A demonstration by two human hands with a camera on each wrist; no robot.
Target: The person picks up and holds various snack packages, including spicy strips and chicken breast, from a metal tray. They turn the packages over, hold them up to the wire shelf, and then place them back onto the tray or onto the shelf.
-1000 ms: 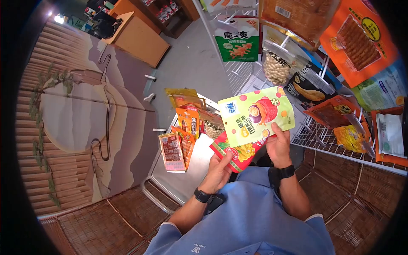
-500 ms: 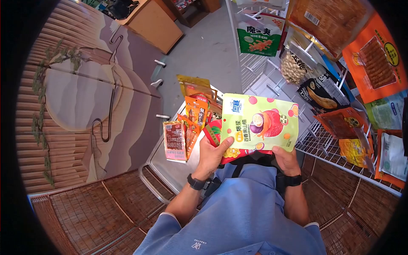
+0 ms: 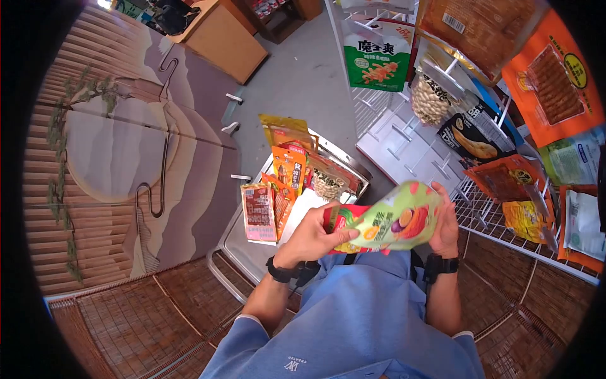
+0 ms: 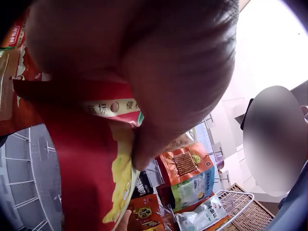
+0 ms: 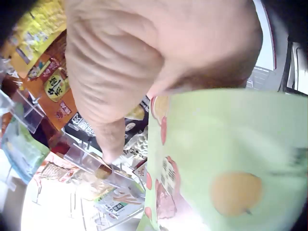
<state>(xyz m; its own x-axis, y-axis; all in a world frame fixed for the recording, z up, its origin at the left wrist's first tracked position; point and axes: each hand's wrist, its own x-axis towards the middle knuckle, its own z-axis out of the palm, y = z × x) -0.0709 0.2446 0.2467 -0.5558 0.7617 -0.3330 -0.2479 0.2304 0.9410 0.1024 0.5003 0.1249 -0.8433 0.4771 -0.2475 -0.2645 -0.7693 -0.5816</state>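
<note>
My left hand (image 3: 310,239) grips a red snack pouch (image 3: 339,218) and a light green snack pouch (image 3: 407,218) together at their left side, thumb across the front. The green pouch, printed with fruit, overlaps most of the red one and bows in the middle. In the left wrist view, the red pouch (image 4: 79,159) hangs below the hand with a yellow picture along its edge. At the green pouch's right edge is my right hand (image 3: 447,221). Its thumb (image 5: 111,142) points away from the green pouch (image 5: 231,144) in the right wrist view; its other fingers are hidden there.
A metal cart (image 3: 232,252) at left front bears several snack packs, including an orange pouch (image 3: 289,167) and a pink-and-brown pack (image 3: 259,213). On the right, a white wire rack (image 3: 499,230) carries many hanging pouches, among them a green-and-white one (image 3: 379,57). Beyond stands a wooden desk (image 3: 224,47).
The green pouch went from flat and facing up to bowed and tilted, slightly lower. My right hand shifted from pinching its lower right corner up along its right edge; the left still grips.
</note>
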